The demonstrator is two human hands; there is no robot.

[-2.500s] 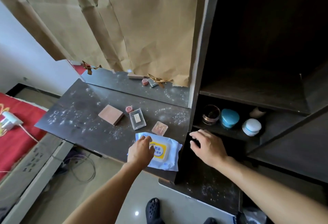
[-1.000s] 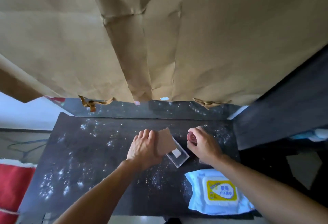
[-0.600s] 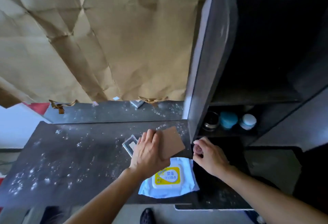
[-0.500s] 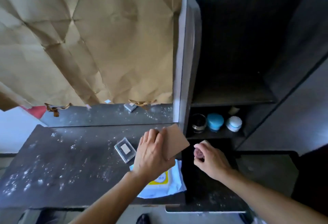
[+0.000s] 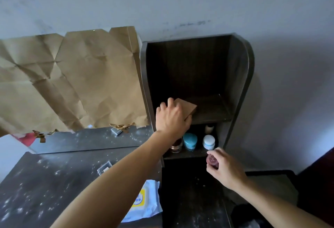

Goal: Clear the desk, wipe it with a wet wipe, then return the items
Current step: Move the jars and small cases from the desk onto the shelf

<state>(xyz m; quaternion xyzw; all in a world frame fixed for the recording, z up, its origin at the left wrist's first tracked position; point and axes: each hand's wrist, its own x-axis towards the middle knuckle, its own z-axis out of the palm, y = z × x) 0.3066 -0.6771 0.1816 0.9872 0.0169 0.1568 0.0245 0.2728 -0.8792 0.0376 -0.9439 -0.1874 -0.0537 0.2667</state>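
Most of what lies left of the shelf unit (image 5: 240,83) is creased brown paper (image 5: 72,83) on the wall. Below it is the dark desk (image 5: 45,188), speckled with white dust and butting against the unit's left side. The unit stands open-fronted, with an upper board (image 5: 213,112) and a lower shelf beneath it.

By the unit's foot, at the desk's near edge, lies the wet-wipe pack (image 5: 144,202), yellow label up (the left forearm hides part of it). At the left of the upper board is the flat brown box (image 5: 188,107). The left hand (image 5: 171,117) grips its near corner, fingers curled over the top and thumb against the edge. Whether the box rests on the board cannot be told.

On the lower shelf stand a glass jar (image 5: 176,146), a blue jar (image 5: 189,140) and a white jar (image 5: 209,142). Just in front of that shelf's right end, the right hand (image 5: 226,168) pinches a small round pot (image 5: 211,160) between thumb and fingertips. A clear case (image 5: 104,168) lies on the desk left of the unit, half behind the forearm.

Clearing looks part done. The box runs from the left hand up and rightward, deeper into the unit, so a push along that line should seat it. The pot sits nearest the lower shelf, with the white jar straight behind it. The case and the pack lie on the left hand's side.
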